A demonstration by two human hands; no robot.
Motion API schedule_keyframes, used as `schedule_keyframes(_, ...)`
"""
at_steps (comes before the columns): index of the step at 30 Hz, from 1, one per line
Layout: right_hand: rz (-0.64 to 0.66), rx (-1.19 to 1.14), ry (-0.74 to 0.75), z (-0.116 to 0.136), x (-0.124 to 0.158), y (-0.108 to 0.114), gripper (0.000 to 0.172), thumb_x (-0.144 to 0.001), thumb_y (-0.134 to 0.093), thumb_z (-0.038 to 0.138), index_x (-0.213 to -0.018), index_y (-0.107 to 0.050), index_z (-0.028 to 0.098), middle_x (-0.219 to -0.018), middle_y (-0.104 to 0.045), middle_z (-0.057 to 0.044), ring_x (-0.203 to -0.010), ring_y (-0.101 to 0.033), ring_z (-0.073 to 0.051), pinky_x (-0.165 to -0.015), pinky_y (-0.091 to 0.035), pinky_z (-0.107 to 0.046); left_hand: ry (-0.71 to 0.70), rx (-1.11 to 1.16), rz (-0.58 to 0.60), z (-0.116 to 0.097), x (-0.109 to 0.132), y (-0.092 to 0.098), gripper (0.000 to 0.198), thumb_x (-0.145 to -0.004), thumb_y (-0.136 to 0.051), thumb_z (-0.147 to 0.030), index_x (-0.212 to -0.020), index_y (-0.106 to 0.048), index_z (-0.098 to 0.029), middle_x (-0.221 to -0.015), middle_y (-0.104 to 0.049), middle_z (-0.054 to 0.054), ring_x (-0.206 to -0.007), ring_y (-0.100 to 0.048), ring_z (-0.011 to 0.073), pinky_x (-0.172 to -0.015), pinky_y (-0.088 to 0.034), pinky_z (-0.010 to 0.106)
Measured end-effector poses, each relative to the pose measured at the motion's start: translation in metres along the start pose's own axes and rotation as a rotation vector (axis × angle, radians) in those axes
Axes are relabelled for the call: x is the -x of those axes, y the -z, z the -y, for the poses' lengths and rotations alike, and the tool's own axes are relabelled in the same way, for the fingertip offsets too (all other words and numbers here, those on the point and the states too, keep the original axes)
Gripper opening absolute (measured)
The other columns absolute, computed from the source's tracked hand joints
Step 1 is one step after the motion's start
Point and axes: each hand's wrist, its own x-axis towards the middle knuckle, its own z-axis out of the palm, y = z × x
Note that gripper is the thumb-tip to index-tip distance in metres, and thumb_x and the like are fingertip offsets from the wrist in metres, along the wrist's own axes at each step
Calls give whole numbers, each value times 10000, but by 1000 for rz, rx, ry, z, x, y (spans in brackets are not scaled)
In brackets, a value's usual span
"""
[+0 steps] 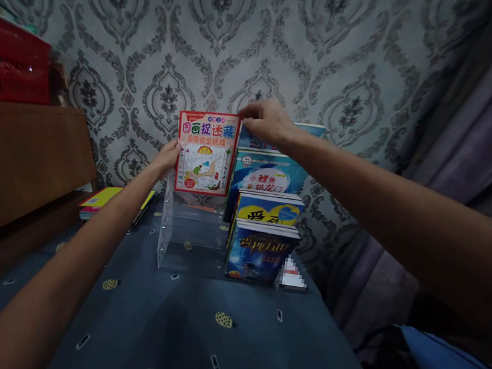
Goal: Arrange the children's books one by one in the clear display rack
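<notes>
A red-bordered children's book (205, 152) stands upright at the back left of a clear acrylic tiered stand (184, 231). My left hand (168, 158) grips its left edge, fingers closed on it. My right hand (265, 120) pinches the book's top right corner. To the right, three books step down in the stand: a light blue one (268, 175), a yellow and blue one (270, 209) and a dark blue one (259, 253) at the front. Another blue book shows behind my right hand.
The stand sits on a dark blue patterned cloth (208, 326). A flat stack of yellow and red books (104, 200) lies left of it. A brown wooden headboard (15, 164) with a red box (7, 59) on top stands at left. Purple curtains (475, 149) hang at right.
</notes>
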Motion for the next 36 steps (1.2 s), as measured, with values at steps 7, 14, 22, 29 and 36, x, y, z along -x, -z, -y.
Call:
schedule_keyframes(7, -33, 87, -9, -7, -25, -10, 448, -902, -568, 259, -1329, -641, 145, -1224, -718, -156, -1161, -644, -355, -966, -507, -477, -11, -35, 8, 2, -2, 3, 226, -872, -618, -386, -989, -647, -194, -835, -705, 23, -782, -664, 206, -762, -562, 356)
schedule_keyframes(14, 51, 14, -52, 0, -33, -7, 239, -861, -660, 324, -1033, -780, 209, -1000, -777, -102, -981, -701, -333, -836, -540, -448, -73, -15, 35, 4, 3, 4, 250, -899, -598, -391, -1045, -656, -196, -944, -733, 37, -880, -666, 207, -823, -568, 360)
schedule_keyframes(22, 46, 91, -41, 11, -21, -2, 146, -845, -652, 185, -939, -764, 196, -981, -769, -109, -930, -691, -285, -803, -532, -394, -108, 21, 75, 6, 13, 9, 271, -916, -586, -388, -1103, -646, -201, -1063, -737, 45, -960, -666, 209, -930, -541, 388)
schedule_keyframes(29, 55, 100, -39, 14, -19, 1, 198, -839, -651, 168, -1003, -758, 197, -1057, -767, -110, -982, -684, -292, -832, -529, -392, -106, 33, 172, 3, 21, 18, 346, -871, -647, -420, -1132, -623, -194, -1096, -729, 59, -983, -667, 212, -927, -538, 380)
schedule_keyframes(36, 54, 107, 9, 12, -16, 4, 270, -824, -628, 171, -1049, -773, 210, -1092, -770, -110, -1020, -677, -320, -875, -523, -434, -97, 52, 169, -3, 28, 17, 351, -855, -672, -441, -1096, -618, -192, -1043, -725, 65, -995, -674, 234, -917, -544, 395)
